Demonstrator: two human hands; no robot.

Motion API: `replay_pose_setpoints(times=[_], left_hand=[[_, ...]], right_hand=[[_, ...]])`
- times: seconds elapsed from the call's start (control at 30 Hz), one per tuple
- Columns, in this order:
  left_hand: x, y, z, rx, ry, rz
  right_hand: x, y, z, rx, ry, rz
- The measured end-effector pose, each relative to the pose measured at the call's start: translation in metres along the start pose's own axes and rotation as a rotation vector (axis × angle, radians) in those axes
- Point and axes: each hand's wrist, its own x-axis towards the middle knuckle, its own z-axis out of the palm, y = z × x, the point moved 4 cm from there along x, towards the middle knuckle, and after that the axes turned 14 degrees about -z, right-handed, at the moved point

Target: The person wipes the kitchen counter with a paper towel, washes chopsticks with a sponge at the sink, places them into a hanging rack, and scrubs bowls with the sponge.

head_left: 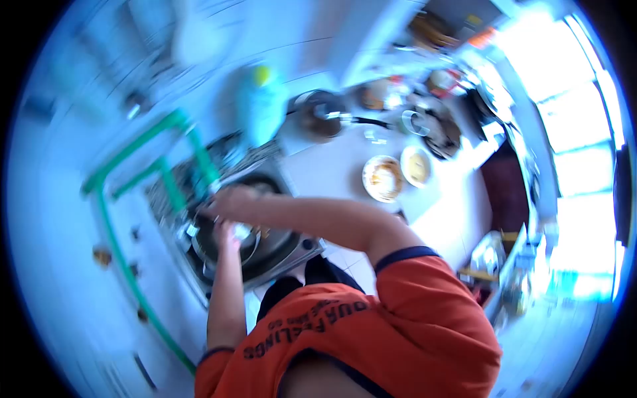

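Observation:
Both of my hands are over the metal sink (pixel 282 249), with a bare forearm coming in from each side. My right hand (pixel 233 202) is at the far left of the basin, beside the lower end of a green pipe (pixel 204 156); its fingers are smeared by motion. Just below it, almost touching, is my left hand (pixel 227 233), also blurred. A bright whitish patch shows next to the left hand, too unclear to name. Whether either hand grips anything cannot be made out.
A turquoise bottle with a yellow cap (pixel 262 106) stands behind the sink. On the white counter (pixel 325 169) are a pan with a black handle (pixel 322 116), a food-stained plate (pixel 382 179) and a bowl (pixel 416 166). Bright windows (pixel 570 152) are at the right.

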Motion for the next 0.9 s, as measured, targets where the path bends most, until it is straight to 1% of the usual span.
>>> replay_pose_setpoints(times=[0.03, 0.07, 0.1, 0.13, 0.17, 0.2, 0.23, 0.27, 0.3, 0.33, 0.37, 0.4, 0.43, 0.47, 0.5, 0.53, 0.57, 0.63, 0.67, 0.7, 0.73, 0.77, 0.83, 0.87, 0.9], left_hand=[[0.005, 0.002, 0.000, 0.116, -0.020, 0.086], [0.025, 0.001, -0.013, 0.173, -0.046, -0.025], [0.000, 0.007, 0.017, 0.215, 0.016, -0.041], [-0.023, 0.024, 0.045, 0.545, 0.234, -0.148], [-0.005, 0.015, 0.037, 0.498, 0.155, -0.141], [0.011, 0.007, 0.029, 0.448, 0.076, -0.139], [0.015, 0.005, 0.023, 0.258, -0.049, -0.246], [0.005, 0.003, 0.034, 0.340, -0.022, -0.267], [-0.010, 0.006, 0.045, 0.408, 0.014, -0.282], [-0.006, 0.009, 0.043, 0.423, 0.016, -0.285], [-0.001, 0.011, 0.037, 0.510, -0.052, -0.243], [0.001, 0.013, 0.035, 0.596, -0.124, -0.201], [0.002, 0.016, 0.031, 0.616, -0.123, -0.211], [0.003, 0.022, 0.023, 0.755, -0.005, -0.105], [0.001, 0.029, 0.017, 0.880, 0.116, 0.007], [0.007, 0.034, 0.002, 0.809, 0.222, -0.032], [0.016, 0.033, -0.008, 0.818, 0.212, -0.036], [0.021, 0.028, -0.015, 0.735, 0.348, -0.189], [0.043, 0.013, -0.036, 0.421, 0.192, -0.329], [0.040, -0.001, -0.027, 0.117, -0.057, -0.499], [0.033, -0.007, -0.017, 0.020, -0.137, -0.575], [0.027, -0.011, -0.011, 0.037, -0.103, -0.563], [0.013, -0.015, -0.004, 0.030, -0.065, -0.553], [0.012, -0.019, -0.003, 0.014, -0.068, -0.556], [0.015, -0.024, -0.004, -0.005, -0.081, -0.562]], right_hand=[[-0.020, 0.007, 0.010, -0.067, 0.301, -0.114], [-0.034, 0.013, 0.020, 0.009, 0.482, -0.085], [-0.052, 0.017, 0.028, 0.141, 0.633, -0.038], [-0.062, 0.026, 0.057, 0.308, 0.757, 0.205], [-0.063, 0.033, 0.092, 0.517, 0.755, 0.529], [-0.061, 0.038, 0.115, 0.744, 0.683, 0.657], [-0.044, 0.045, 0.154, 0.939, 0.833, 0.729], [-0.020, 0.061, 0.195, 1.020, 0.861, 0.758], [-0.004, 0.064, 0.200, 1.099, 0.890, 0.671], [0.002, 0.068, 0.203, 1.057, 0.857, 0.645], [0.008, 0.072, 0.207, 1.017, 0.828, 0.621], [0.005, 0.077, 0.200, 1.026, 0.843, 0.628], [0.002, 0.082, 0.194, 0.890, 0.790, 0.669], [-0.001, 0.083, 0.190, 0.756, 0.727, 0.704], [-0.006, 0.084, 0.183, 0.800, 0.920, 0.783], [-0.007, 0.082, 0.183, 1.170, 1.036, 0.895], [-0.008, 0.082, 0.185, 1.541, 1.151, 0.996], [-0.005, 0.084, 0.188, 1.372, 1.279, 1.051], [0.001, 0.080, 0.191, 1.185, 1.212, 1.014], [-0.003, 0.062, 0.179, 1.188, 1.132, 1.042], [0.005, 0.052, 0.182, 1.043, 1.017, 1.014], [0.012, 0.037, 0.183, 1.015, 0.974, 1.025], [0.018, 0.008, 0.171, 0.711, 0.808, 0.845], [0.015, 0.011, 0.172, 0.704, 0.803, 0.844], [0.016, 0.013, 0.172, 0.525, 0.727, 0.688]])
